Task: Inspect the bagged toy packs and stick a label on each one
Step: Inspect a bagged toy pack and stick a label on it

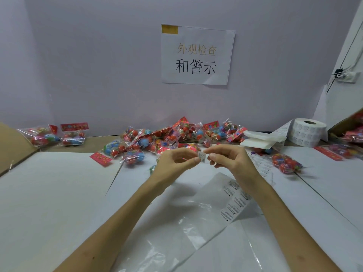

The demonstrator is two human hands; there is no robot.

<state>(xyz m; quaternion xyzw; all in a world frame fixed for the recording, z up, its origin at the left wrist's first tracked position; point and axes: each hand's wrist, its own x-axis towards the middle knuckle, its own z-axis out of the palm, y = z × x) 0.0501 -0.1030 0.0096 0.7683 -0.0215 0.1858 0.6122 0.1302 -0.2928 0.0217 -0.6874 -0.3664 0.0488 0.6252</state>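
Label (202,157) sits pinched between curled left hand (174,161) and curled right hand (229,156).

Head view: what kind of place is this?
Likely a toy inspection and labelling bench: bagged toy packs piled by the wall, a roll of labels, and one label pinched between left hand and right hand.

Label (202,157) print too small to read.
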